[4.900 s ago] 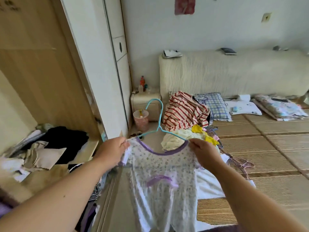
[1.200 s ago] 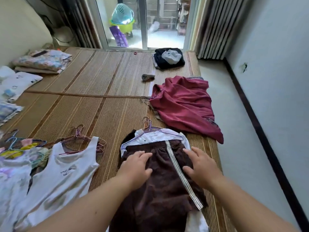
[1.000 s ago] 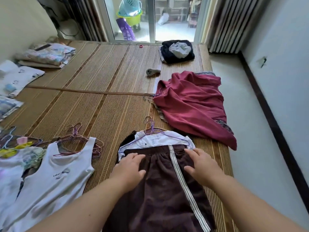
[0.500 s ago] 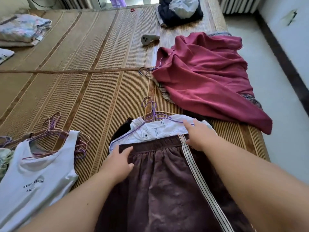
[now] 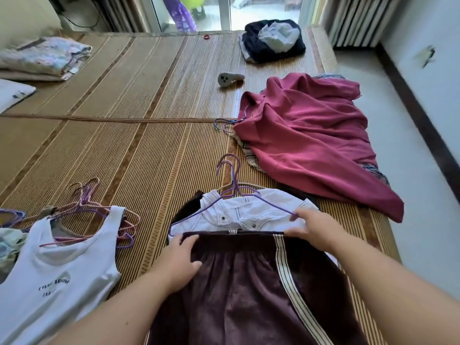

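Observation:
Dark brown shorts [image 5: 236,295] with a white striped side band lie on the woven mat [image 5: 124,150], on top of a white garment [image 5: 239,215] hung on a purple hanger [image 5: 231,175]. My left hand [image 5: 176,260] grips the left end of the shorts' waistband, fingers curled over its edge. At the right end, beside the hanger's tip, my right hand [image 5: 313,227] pinches the waistband, and the band is stretched straight between both hands.
A maroon garment [image 5: 306,145] lies crumpled to the right, near the mat's edge and the pale floor [image 5: 410,195]. To the left lies a white tank top [image 5: 57,277] on pink hangers [image 5: 87,195]. Farther back are a dark clothes pile [image 5: 271,41], a small grey object [image 5: 227,79] and folded bedding [image 5: 44,58].
Both hands slid up the shorts from lying flat on the cloth to the waistband and took hold of its two ends. Earlier I held a flowered top on a hanger.

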`<state>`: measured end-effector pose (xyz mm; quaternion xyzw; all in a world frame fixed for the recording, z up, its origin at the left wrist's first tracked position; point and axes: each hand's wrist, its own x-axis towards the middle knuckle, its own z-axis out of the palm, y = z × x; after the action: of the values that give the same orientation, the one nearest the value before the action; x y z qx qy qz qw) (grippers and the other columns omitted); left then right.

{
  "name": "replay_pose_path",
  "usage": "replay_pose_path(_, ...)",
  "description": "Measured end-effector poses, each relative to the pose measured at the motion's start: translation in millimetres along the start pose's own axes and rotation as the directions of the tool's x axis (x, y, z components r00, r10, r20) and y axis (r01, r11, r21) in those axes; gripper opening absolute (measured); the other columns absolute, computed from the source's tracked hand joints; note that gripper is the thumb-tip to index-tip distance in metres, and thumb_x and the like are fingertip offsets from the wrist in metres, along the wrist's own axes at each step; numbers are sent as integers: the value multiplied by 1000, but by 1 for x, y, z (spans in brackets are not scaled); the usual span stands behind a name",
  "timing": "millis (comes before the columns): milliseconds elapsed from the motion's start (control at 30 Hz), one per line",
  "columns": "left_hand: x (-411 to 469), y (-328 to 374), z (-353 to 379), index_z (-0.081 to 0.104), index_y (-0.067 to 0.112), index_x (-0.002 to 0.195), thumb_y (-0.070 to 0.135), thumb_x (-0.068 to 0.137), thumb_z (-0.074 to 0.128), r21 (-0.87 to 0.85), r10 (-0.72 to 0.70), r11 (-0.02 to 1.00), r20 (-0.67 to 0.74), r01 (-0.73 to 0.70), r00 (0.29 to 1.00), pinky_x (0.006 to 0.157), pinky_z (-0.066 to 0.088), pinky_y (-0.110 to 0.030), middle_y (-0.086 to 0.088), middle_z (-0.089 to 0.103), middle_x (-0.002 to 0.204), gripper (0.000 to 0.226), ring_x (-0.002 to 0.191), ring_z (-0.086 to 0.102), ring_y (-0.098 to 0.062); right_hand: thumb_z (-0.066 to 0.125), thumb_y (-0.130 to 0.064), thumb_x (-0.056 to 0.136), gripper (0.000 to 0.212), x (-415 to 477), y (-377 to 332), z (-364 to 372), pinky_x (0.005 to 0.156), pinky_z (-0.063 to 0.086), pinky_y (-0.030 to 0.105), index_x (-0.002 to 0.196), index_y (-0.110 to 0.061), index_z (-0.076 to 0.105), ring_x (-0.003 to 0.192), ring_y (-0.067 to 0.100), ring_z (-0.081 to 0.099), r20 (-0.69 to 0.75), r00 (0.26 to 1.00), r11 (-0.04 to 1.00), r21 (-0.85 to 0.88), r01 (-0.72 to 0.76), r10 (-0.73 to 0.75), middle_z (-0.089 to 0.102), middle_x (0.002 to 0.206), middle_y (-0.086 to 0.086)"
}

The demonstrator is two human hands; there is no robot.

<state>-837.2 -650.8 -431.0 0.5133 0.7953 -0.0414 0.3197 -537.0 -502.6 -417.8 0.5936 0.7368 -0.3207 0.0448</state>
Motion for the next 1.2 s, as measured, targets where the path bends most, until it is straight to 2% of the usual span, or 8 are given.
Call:
replay_pose_path(67,-16,6,-16,9,31,150,42,85,60,-14,-6,1000,-135,4,991,116,22,-41,-5,-3,158,83,144,13,-27,59,-42,87,24,-23,-8,-14,62,37,31,74,-22,57,71,20,56,-78,996,983,172,62,-49,52,62,-6)
replay_pose_path(167,-45,16,-53,-4,31,150,42,86,58,-41,10,999,-263,-22,965,116,13,-44,-2,-13,158,89,145,0,-28,57,-35,91,22,-68,-26,-39,68,42,29,77,-19,63,70,16,59,-89,986,952,261,162,-143,59,63,-5)
replay_pose_path(300,-99,21,-109,26,32,147,42,96,43,-83,58,993,-246,-81,968,118,11,-45,-4,14,158,55,145,8,-26,62,-28,89,11,-135,-57,-76,84,46,23,90,-33,72,86,1,64,-83,972,902,364,233,-218,71,86,-16)
replay_pose_path(400,-154,21,-142,57,38,104,36,98,40,-181,111,970,-262,-162,959,104,35,-49,5,60,117,18,121,47,-22,63,-24,89,20,-184,-80,-105,85,48,27,81,-40,72,83,1,64,-107,966,861,438,260,-237,72,84,-16)
replay_pose_path(500,-212,19,-165,54,30,79,35,98,42,-293,76,939,-337,-181,939,84,45,-44,9,59,81,23,85,56,-17,63,-26,88,17,-225,-102,-126,87,49,32,84,-40,72,84,5,65,-116,953,833,465,300,-279,72,83,-13)
replay_pose_path(667,-286,-4,-191,56,26,81,36,99,43,-347,24,925,-350,-153,936,75,44,-38,5,59,79,24,80,56,-18,64,-29,87,16,-269,-144,-142,88,50,39,83,-43,71,86,14,66,-143,933,829,430,359,-330,72,84,-6)
replay_pose_path(900,-334,-59,-242,58,33,77,32,97,48,-430,-124,901,-402,-67,907,76,42,-33,1,65,85,23,84,58,-19,60,-24,90,23,-267,-234,-143,64,40,23,71,-38,63,60,-3,53,-169,885,831,303,466,-434,61,61,-20)
replay_pose_path(1200,-250,-148,-311,60,31,76,32,95,51,-407,-120,911,-409,-63,905,78,47,-38,0,67,84,21,83,60,-21,56,-26,92,12,-177,-354,-114,67,43,30,88,-28,67,75,15,59,-159,930,923,150,354,-331,65,76,-8)
